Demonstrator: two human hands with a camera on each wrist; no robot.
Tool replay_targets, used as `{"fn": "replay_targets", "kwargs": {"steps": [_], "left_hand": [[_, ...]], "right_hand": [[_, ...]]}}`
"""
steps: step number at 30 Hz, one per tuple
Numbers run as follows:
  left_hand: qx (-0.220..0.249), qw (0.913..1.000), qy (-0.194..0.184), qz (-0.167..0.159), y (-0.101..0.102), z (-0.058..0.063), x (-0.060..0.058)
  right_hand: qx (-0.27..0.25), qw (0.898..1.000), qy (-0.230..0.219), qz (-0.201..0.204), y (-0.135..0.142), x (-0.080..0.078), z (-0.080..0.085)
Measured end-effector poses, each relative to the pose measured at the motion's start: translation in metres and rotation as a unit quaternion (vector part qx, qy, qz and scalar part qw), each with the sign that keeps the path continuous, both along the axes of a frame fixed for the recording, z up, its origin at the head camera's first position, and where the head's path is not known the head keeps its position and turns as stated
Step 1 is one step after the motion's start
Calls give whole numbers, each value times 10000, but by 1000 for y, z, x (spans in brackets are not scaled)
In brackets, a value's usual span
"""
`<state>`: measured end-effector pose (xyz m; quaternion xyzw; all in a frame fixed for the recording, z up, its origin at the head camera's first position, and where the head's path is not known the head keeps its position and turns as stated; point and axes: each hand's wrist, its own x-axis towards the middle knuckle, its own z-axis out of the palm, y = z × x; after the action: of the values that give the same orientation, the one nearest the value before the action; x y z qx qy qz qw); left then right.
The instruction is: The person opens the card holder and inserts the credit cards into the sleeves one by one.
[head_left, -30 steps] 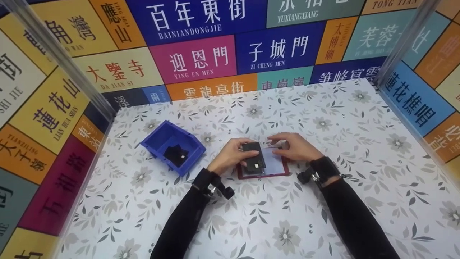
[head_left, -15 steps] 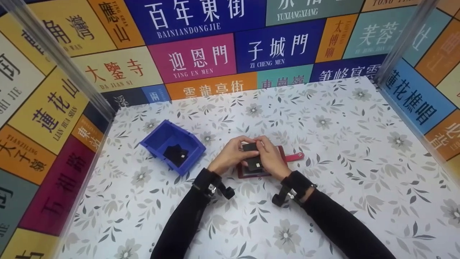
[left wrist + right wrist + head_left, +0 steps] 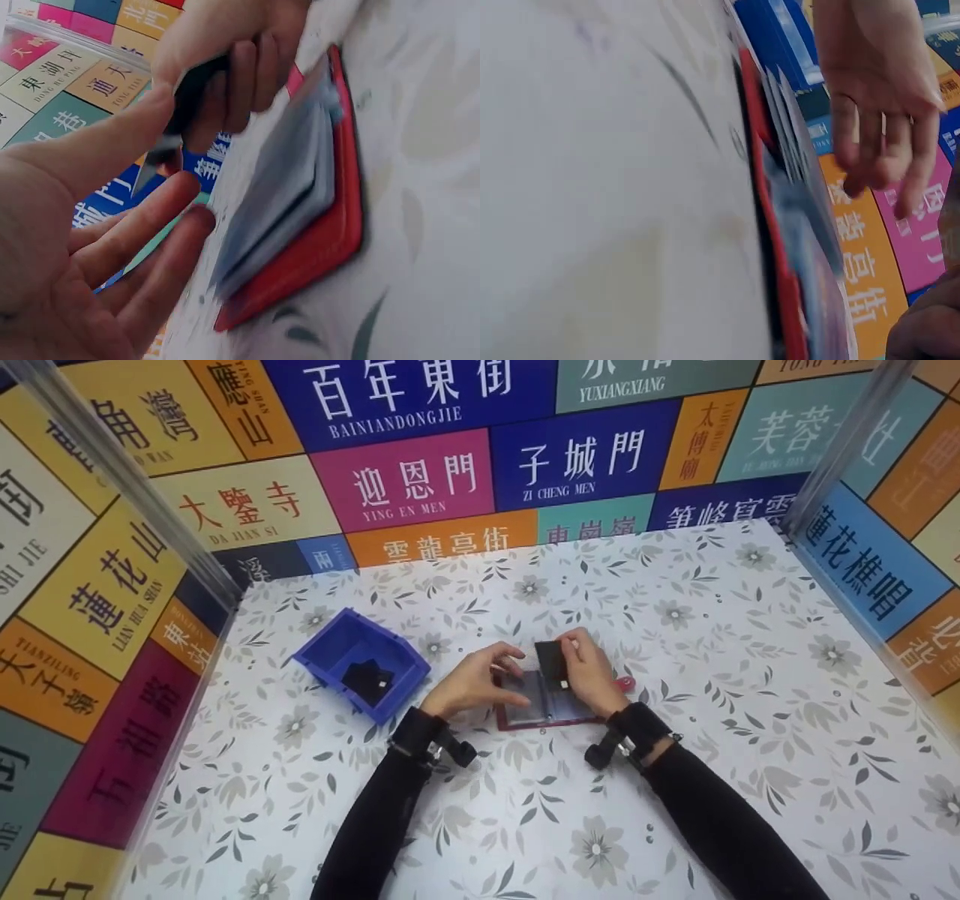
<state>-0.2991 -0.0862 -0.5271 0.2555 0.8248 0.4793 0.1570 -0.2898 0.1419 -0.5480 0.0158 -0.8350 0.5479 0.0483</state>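
Note:
My right hand (image 3: 592, 671) pinches a black card (image 3: 551, 664) with a small pale square near its lower end. Whether it is one card or a thin stack I cannot tell. The card is raised over a red card holder (image 3: 529, 726) that lies open with clear plastic sleeves (image 3: 289, 176). To the left, my left hand (image 3: 480, 679) hovers over the holder's left side with fingers apart and nothing in them. In the left wrist view the card's near end lies close to the left thumb and fingertips; contact is unclear.
A blue plastic bin (image 3: 360, 664) stands left of the hands, with several black cards (image 3: 366, 681) inside. A red strap (image 3: 625, 684) sticks out at the holder's right. Flowered cloth covers the table (image 3: 450, 825); sign-printed walls (image 3: 420, 472) enclose it.
The black card has passed from my left hand to my right, which came in from the right and drew it rightward. The left fingers have let go and spread, uncovering the holder's left sleeve.

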Motion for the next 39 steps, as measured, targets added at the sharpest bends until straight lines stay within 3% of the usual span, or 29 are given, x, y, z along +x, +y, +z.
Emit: {"fn": "replay_targets", "kwargs": {"steps": [2, 4, 8, 11, 15, 20, 22, 26, 29, 34, 39], "left_hand": [[-831, 9947, 591, -128, -5, -1, 0], [-1552, 9829, 971, -205, -7, -2, 1], [-2174, 9696, 1108, -196, -7, -5, 4], [-2259, 9674, 1135, -105, -6, -6, 5], [-2287, 9667, 1149, -60, -5, -5, 5], [-2317, 9665, 1104, -59, -4, -5, 6], [-2321, 9666, 1089, -47, -4, -5, 6], [-2305, 9662, 1155, -42, -4, -7, 5], [-2264, 9661, 1241, -64, -3, -8, 5], [-2229, 9658, 1324, -49, -3, -7, 7], [-2244, 9656, 1317, 3, -3, -7, 8]], "right_hand": [[-1, 9997, -88, -217, 16, -8, 2], [37, 9991, -126, -414, 30, -14, 3], [76, 9978, -183, -627, 50, -22, 4], [93, 9976, -172, -657, 55, -23, 4], [-225, 9986, -311, -354, 52, -22, 4], [-1234, 9880, -754, 549, 43, -18, 4], [-1378, 9817, -907, 951, 41, -17, 3], [-1157, 9737, -1121, 1611, 37, -15, 0], [-832, 9725, -1114, 1869, 37, -14, -3], [-199, 9752, -1065, 1929, 36, -12, -2], [172, 9699, -1405, 1982, 31, -7, 3]]}}
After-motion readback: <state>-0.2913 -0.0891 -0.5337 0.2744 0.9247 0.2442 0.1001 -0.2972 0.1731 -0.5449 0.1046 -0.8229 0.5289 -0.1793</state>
